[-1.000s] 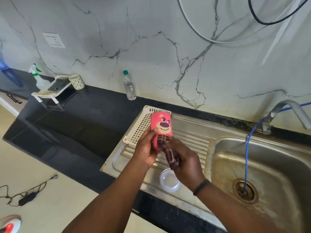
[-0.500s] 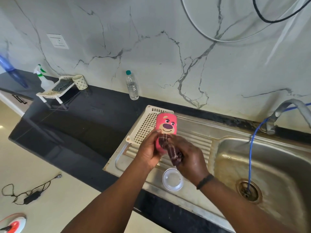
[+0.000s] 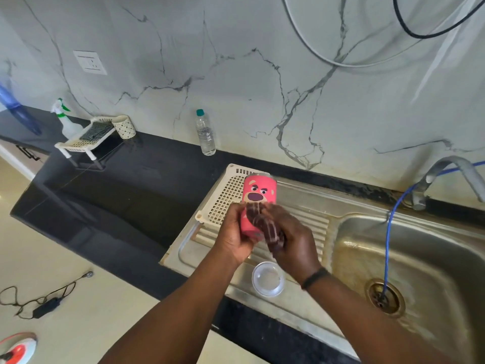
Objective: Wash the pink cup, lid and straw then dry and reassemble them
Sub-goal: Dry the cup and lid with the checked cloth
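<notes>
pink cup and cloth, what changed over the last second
The right hand slid the dark cloth up the pink cup, from its base toward the bear's mouth. The left hand kept gripping the cup, nothing let go. The clear lid stayed on the drainboard.

Water bottle (image 3: 205, 134) against marble wall, spray bottle (image 3: 63, 121), blue hose (image 3: 388, 248) in drain

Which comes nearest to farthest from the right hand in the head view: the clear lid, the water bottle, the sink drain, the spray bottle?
From the right hand, which grips the dark cloth:
1. Clear lid, just below it on the drainboard.
2. Sink drain, to the right in the basin.
3. Water bottle, back by the wall.
4. Spray bottle, far left on the counter.
</notes>
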